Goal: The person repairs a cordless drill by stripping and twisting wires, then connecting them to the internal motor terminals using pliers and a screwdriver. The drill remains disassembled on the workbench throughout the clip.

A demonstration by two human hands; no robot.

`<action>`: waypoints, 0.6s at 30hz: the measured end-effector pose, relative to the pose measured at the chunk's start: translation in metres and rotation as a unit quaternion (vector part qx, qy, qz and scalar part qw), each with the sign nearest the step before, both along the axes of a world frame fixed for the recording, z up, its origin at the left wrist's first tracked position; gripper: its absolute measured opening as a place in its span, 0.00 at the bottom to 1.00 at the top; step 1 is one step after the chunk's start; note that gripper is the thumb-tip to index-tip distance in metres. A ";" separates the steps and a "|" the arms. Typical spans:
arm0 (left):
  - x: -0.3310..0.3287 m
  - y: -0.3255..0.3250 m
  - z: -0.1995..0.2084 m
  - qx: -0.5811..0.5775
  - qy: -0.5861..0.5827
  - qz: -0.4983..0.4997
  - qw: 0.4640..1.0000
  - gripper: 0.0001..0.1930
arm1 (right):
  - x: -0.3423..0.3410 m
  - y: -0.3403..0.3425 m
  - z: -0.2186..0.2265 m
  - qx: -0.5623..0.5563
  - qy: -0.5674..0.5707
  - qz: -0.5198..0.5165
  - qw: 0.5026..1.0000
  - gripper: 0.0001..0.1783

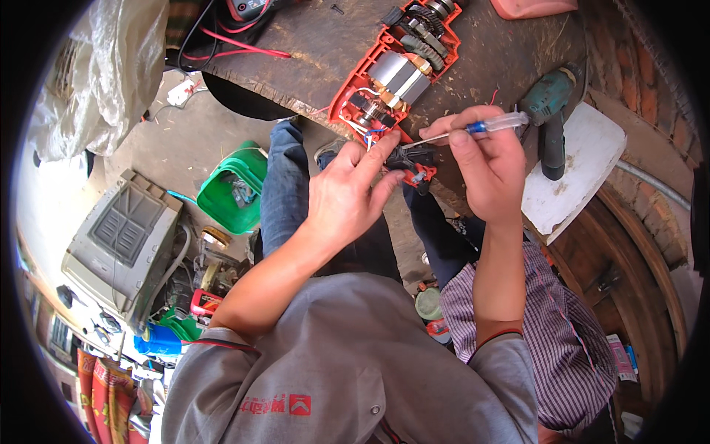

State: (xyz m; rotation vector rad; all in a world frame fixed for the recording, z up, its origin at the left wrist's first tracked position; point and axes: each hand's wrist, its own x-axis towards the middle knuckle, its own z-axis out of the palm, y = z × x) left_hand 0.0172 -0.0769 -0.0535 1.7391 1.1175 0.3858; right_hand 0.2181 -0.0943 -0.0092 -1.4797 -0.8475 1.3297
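An opened power tool with an orange-red housing point(342, 96) lies on the dark table, tilted, its handle end toward me. Gears point(425, 37) and a silver-coloured motor point(399, 75) show inside it. My left hand point(347, 181) is closed at the handle end, index finger and thumb on either side of a black part point(414, 157) there. White and blue wires run beside that index finger. My right hand point(484, 159) grips a screwdriver point(495, 123) by its clear and blue handle. The screwdriver's shaft points left, its tip at the black part by my left fingertips.
A teal and black cordless drill point(551, 100) rests at the right by a white board point(573, 170). Red and black cables point(244, 48) lie at the table's far left. A green bucket point(237, 185) stands on the floor. A person in a checked shirt point(532, 318) is close on my right.
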 end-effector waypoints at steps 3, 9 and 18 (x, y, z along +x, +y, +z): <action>0.006 -0.014 -0.008 0.038 0.019 0.041 0.998 0.31 | -0.002 0.002 -0.005 -0.022 -0.010 0.019 1.000 0.06; 0.013 -0.032 -0.029 0.083 -0.037 0.122 0.988 0.36 | -0.001 0.008 -0.004 -0.030 -0.129 0.090 0.987 0.05; 0.017 -0.029 -0.048 0.259 -0.057 0.152 0.952 0.34 | 0.000 0.014 -0.006 -0.011 -0.126 0.108 0.986 0.06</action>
